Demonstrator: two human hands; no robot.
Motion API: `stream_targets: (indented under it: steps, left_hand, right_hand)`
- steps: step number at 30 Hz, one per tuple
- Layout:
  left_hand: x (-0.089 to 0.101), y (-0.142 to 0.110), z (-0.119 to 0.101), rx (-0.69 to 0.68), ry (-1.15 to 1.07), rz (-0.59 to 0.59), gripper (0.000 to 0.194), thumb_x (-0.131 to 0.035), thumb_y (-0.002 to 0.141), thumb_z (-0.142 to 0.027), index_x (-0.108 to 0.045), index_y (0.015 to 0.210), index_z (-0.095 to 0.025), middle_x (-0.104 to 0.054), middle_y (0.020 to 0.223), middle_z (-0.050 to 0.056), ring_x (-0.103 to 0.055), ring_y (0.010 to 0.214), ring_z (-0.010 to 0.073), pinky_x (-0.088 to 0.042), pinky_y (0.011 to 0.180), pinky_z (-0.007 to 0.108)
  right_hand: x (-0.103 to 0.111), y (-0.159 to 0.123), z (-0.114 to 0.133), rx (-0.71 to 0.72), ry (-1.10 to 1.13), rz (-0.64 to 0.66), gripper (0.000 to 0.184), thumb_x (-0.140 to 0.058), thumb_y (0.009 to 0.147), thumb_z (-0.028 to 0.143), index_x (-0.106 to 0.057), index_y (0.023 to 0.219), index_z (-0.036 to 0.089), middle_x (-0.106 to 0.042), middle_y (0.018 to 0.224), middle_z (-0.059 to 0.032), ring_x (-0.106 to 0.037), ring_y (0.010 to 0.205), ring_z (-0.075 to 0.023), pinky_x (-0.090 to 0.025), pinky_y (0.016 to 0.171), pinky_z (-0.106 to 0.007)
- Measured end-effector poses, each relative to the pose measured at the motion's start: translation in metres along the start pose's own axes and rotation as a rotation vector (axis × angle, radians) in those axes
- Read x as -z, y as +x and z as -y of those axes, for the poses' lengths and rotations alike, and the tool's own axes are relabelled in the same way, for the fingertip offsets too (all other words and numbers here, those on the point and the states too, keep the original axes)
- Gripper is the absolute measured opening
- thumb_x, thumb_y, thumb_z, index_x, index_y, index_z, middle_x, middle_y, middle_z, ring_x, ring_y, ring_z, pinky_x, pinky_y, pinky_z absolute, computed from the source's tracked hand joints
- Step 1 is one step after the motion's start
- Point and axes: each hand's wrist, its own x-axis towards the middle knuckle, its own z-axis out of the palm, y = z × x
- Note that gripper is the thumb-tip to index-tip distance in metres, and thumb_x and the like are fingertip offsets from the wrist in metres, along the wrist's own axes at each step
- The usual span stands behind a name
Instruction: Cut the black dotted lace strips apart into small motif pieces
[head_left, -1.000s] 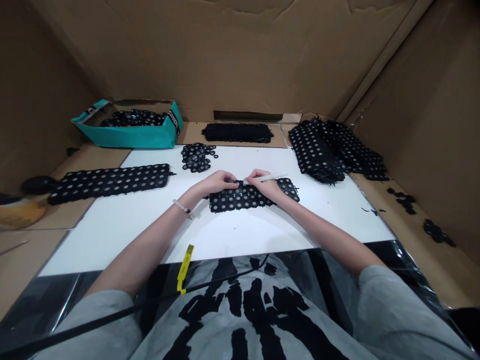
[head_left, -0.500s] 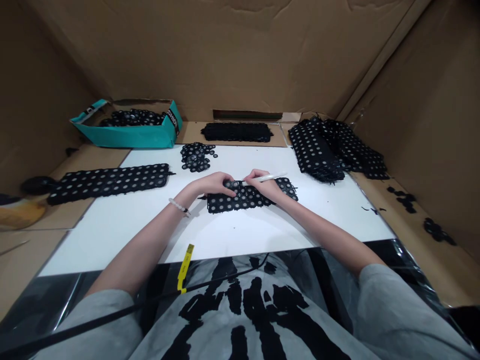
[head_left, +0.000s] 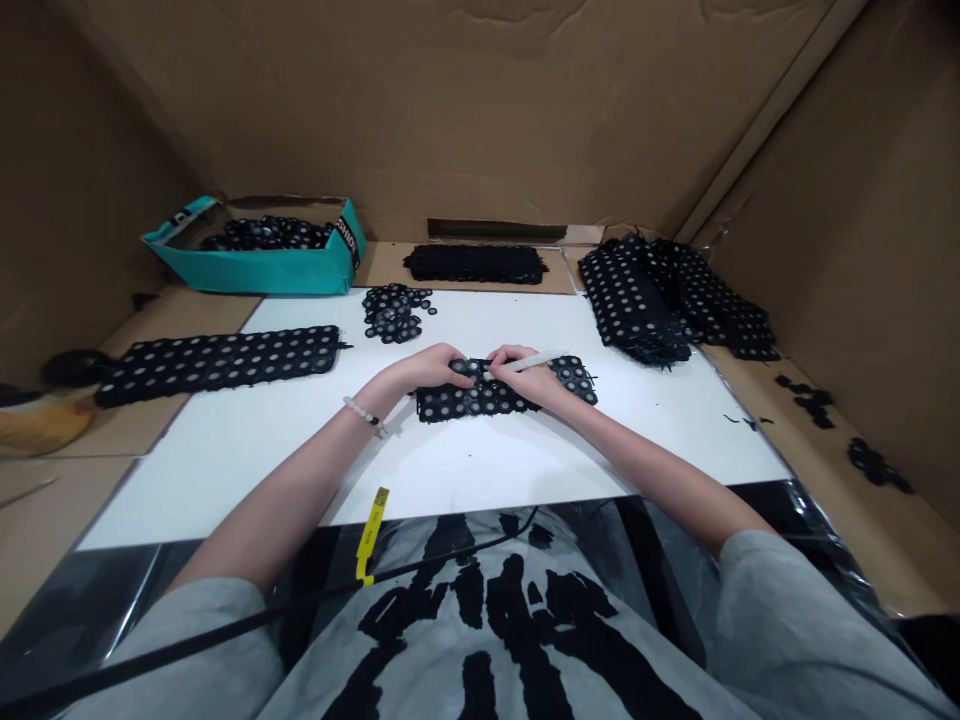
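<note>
The pen was pinched in the right hand's grip, apparently worked at the strip mid-worktop. The strip was touched by the left hand; its grip could not be told. Fine, steady control seemed needed. The near edge was well separated; discs were scattered toward the far edge.

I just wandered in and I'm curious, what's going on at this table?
A person's right hand holds a pale pen-like tool with its tip at a black dotted strip, while the left hand rests on the strip's other end. Loose dotted discs lie beyond, and a teal box holds more dark dotted pieces.
</note>
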Motion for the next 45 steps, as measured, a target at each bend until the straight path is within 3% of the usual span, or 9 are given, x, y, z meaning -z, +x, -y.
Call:
stream_targets:
  steps: [7,11,14,20,26,31,35,41,45]
  left_hand:
    - [0.013,0.0,0.006,-0.1,0.011,0.199,0.036,-0.071,0.065,-0.052,-0.069,0.078,-0.018,-0.067,0.078,0.002,-0.055,0.075,0.0192,-0.038,0.069,0.027]
    - [0.009,0.005,0.011,-0.111,0.075,0.033,0.04,-0.069,0.069,-0.051,-0.07,0.091,-0.018,-0.07,0.088,0.004,-0.058,0.082,0.021,-0.04,0.072,0.028]
    - [0.004,0.007,0.013,-0.131,0.057,-0.049,0.041,-0.067,0.071,-0.053,-0.069,0.092,-0.017,-0.069,0.088,0.004,-0.058,0.082,0.0206,-0.04,0.072,0.028]
    - [0.003,0.006,0.014,-0.136,-0.041,-0.04,0.042,-0.07,0.067,-0.053,-0.068,0.089,-0.017,-0.068,0.085,0.002,-0.057,0.08,0.0192,-0.041,0.073,0.028]
    - [0.003,0.004,0.012,-0.162,-0.079,-0.031,0.039,-0.071,0.067,-0.05,-0.065,0.088,-0.017,-0.066,0.085,0.001,-0.056,0.081,0.0188,-0.04,0.074,0.028]
    - [0.005,0.005,0.014,-0.142,-0.106,-0.014,0.043,-0.067,0.072,-0.053,-0.067,0.095,-0.016,-0.068,0.091,0.004,-0.057,0.085,0.02,-0.04,0.077,0.028]
    - [0.005,0.01,0.02,-0.18,-0.129,-0.024,0.044,-0.066,0.073,-0.054,-0.069,0.097,-0.017,-0.069,0.094,0.004,-0.057,0.088,0.0202,-0.04,0.081,0.029]
    - [0.003,0.01,0.02,-0.115,-0.218,-0.007,0.04,-0.069,0.071,-0.053,-0.071,0.091,-0.018,-0.069,0.086,0.003,-0.057,0.082,0.0194,-0.04,0.077,0.029]
    - [0.006,0.007,0.017,-0.124,-0.249,0.082,0.039,-0.071,0.069,-0.051,-0.071,0.088,-0.017,-0.068,0.082,0.002,-0.055,0.078,0.0182,-0.04,0.075,0.029]
  right_hand:
    - [-0.005,0.0,0.001,0.083,-0.19,-0.003,0.013,-0.055,0.079,0.028,-0.058,0.068,0.021,-0.069,0.082,-0.0022,-0.06,0.086,-0.02,-0.042,0.083,-0.034]
    - [0.015,0.006,-0.004,-0.055,-0.075,0.1,0.011,-0.057,0.074,0.028,-0.059,0.068,0.02,-0.065,0.072,-0.0004,-0.057,0.072,-0.0165,-0.042,0.069,-0.028]
    - [0.024,0.009,-0.006,-0.122,0.016,0.103,0.01,-0.058,0.07,0.026,-0.059,0.064,0.019,-0.065,0.072,-0.0006,-0.057,0.073,-0.0165,-0.042,0.07,-0.028]
    - [0.011,0.009,-0.006,-0.122,0.053,-0.004,0.014,-0.059,0.074,0.033,-0.06,0.068,0.02,-0.066,0.075,-0.0005,-0.059,0.076,-0.018,-0.045,0.077,-0.031]
    - [0.01,0.01,-0.003,-0.076,0.148,-0.065,0.014,-0.059,0.076,0.031,-0.058,0.068,0.02,-0.067,0.119,-0.0061,-0.061,0.111,-0.0222,-0.038,0.104,-0.039]
    - [0.003,0.009,-0.001,-0.04,0.201,0.015,0.016,-0.058,0.079,0.035,-0.059,0.074,0.02,-0.072,0.099,-0.0046,-0.064,0.096,-0.0192,-0.045,0.094,-0.036]
    - [0.001,0.01,-0.002,-0.051,0.173,-0.051,0.015,-0.057,0.078,0.034,-0.059,0.071,0.02,-0.07,0.084,-0.0021,-0.063,0.084,-0.0178,-0.046,0.087,-0.034]
    - [-0.001,0.006,0.0,-0.027,0.121,-0.045,0.015,-0.056,0.08,0.035,-0.057,0.074,0.021,-0.069,0.085,-0.0016,-0.062,0.083,-0.0178,-0.046,0.081,-0.031]
    - [-0.005,0.003,0.003,0.034,-0.063,-0.048,0.012,-0.054,0.082,0.032,-0.057,0.076,0.022,-0.07,0.088,-0.0018,-0.061,0.088,-0.0194,-0.044,0.084,-0.033]
